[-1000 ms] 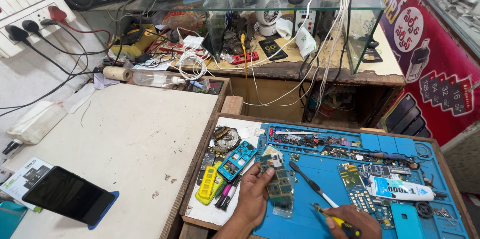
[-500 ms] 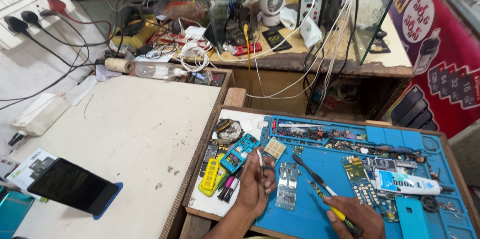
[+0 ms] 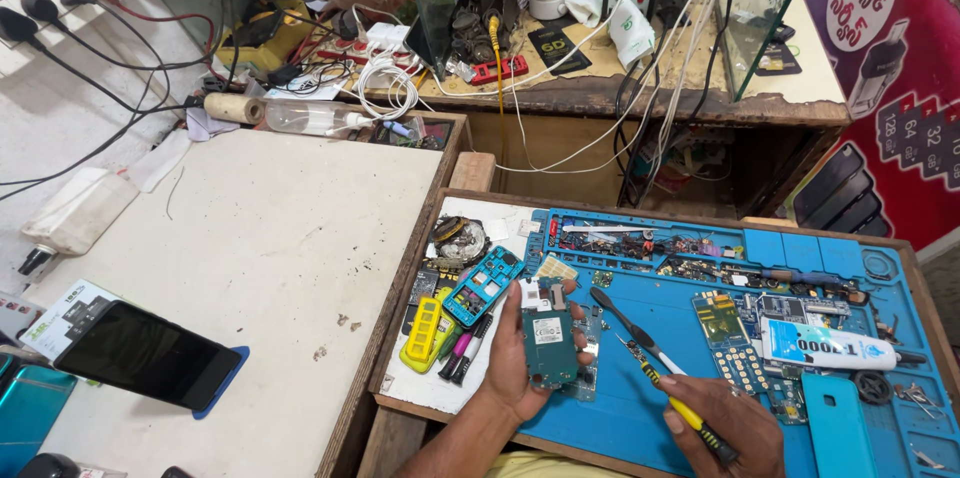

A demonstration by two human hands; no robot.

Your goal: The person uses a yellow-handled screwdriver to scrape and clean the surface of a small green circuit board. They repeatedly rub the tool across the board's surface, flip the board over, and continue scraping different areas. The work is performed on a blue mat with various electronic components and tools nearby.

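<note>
So going left to right: black phone (image 3: 140,353) is lying on the white table (image 3: 260,238) same as before, nothing happening over there; the yellow part (image 3: 424,328) and the blue-green frame (image 3: 483,285) are sitting on the left strip of the tray, untouched.

Now the actual change; the left hand (image 3: 520,353), which was lying flatter over the mat a second ago, is now gripping the green board (image 3: 551,336) and tilting it up off the blue mat (image 3: 640,408), fingers curled around its left edge, thumb on the near side. Half a second back the board was looking pretty much flat on the mat, so it's getting lifted into working position, I'd say.

The right hand (image 3: 725,428) is closed around a yellow-handled tool (image 3: 655,363), still in the same pen-type grip; the dark tip is now pointing up-left, ending just right of the board, near it but I can't tell if it's touching.

Further right, the white tube (image 3: 825,345) and the other loose boards are sitting on the mat where they were.
</note>
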